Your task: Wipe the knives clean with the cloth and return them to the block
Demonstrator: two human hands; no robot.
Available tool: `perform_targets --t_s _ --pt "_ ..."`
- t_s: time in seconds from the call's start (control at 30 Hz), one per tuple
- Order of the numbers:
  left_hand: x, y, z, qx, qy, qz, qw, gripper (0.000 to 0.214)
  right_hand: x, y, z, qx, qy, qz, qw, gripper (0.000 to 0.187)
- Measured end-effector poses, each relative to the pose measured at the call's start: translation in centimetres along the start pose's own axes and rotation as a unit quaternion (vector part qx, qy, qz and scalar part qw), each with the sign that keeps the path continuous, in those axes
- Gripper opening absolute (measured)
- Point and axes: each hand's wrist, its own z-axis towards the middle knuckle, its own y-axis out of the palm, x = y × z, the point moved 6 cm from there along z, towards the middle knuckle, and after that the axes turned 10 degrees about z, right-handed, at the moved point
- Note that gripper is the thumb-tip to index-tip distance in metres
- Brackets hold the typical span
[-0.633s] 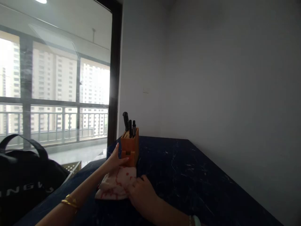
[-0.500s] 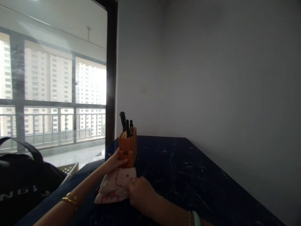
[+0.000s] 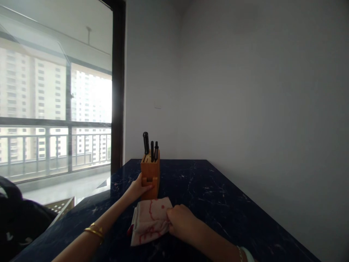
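A wooden knife block (image 3: pixel 149 169) stands upright on the dark blue marbled table. Several black-handled pieces, among them a knife (image 3: pixel 146 142), stick up from its top slots. My left hand (image 3: pixel 136 189) grips the block low on its left side, with the thumb across the front and the other fingers mostly hidden. A folded white towel (image 3: pixel 151 218) with red markings lies just in front of the block. My right hand (image 3: pixel 182 222) is closed on the towel's right edge. Something dark red shows in part under the towel's left side.
The marbled table (image 3: pixel 215 214) runs back to a grey wall (image 3: pixel 245 109) on its right. A black bag (image 3: pixel 19 218) is at the lower left, near a perforated light-coloured panel (image 3: pixel 61 209). Behind them is a large window (image 3: pixel 54 109) with a dark frame.
The view has turned to the right. My right hand has drawn the towel rightward and a little nearer to me. The knife block, in my left hand, has shifted slightly right and turned.
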Motion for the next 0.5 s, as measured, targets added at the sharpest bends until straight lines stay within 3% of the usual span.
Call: perform_targets --t_s 0.3,0.5 --pt "5.1 7.6 2.5 -0.002 0.020 0.007 1.000 0.070 5.8 -1.5 -1.4 -0.062 0.159 -0.038 0.985 0.021" --pt "8.5 11.4 2.9 -0.024 0.005 0.022 0.999 0.075 10.1 -2.5 -2.1 -0.058 0.208 -0.041 0.976 0.029"
